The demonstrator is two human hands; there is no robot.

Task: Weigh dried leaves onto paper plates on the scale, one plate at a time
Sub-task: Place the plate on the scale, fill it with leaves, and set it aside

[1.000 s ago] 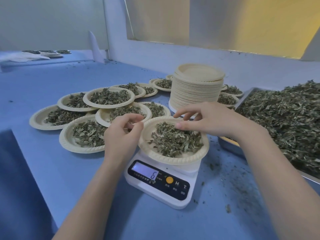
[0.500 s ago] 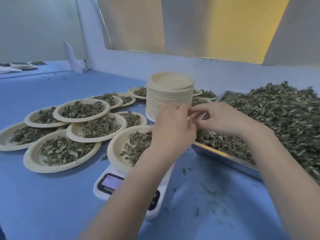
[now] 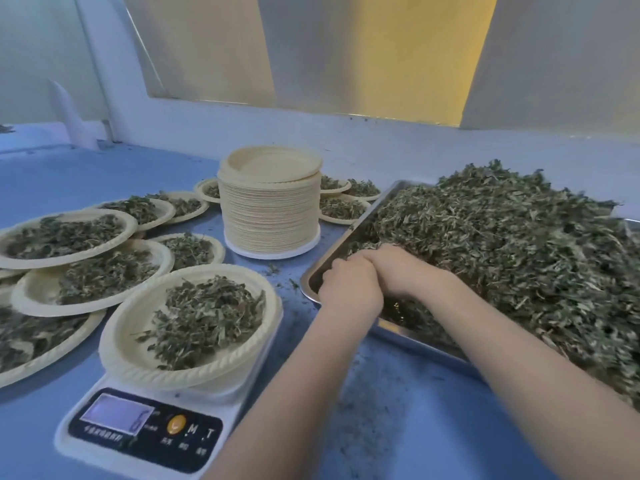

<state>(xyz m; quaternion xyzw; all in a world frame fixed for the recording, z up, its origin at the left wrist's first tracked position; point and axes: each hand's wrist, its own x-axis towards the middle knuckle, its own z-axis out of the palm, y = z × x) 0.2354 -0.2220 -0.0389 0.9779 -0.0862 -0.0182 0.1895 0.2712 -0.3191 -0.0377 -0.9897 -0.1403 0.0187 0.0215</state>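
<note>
Fingers of both hands are curled down out of sight at the near-left corner of the tray (image 3: 313, 276), so whether they pinch leaves or hang loose cannot be told. The left hand (image 3: 348, 289) sits knuckles-up against the right hand (image 3: 394, 268), the two touching over the thin edge of the leaf pile (image 3: 502, 258), probably to drop or pick a small pinch where the leaves lie sparse.

Going left to right: filled plates (image 3: 65, 233) overlap along the worktop's left edge, likely set aside once weighed. The scale (image 3: 145, 431) stands at the near edge with one plate (image 3: 138, 327) of leaves on it, within easy reach of the tray. Behind, a stack (image 3: 270, 209) of bare plates waits mid-worktop. The tray fills the right side.

A second ago both hands worked at the plate on the scale; half a second ago they were crossing toward the tray. Now they are in it, and the plate stands untouched.
</note>
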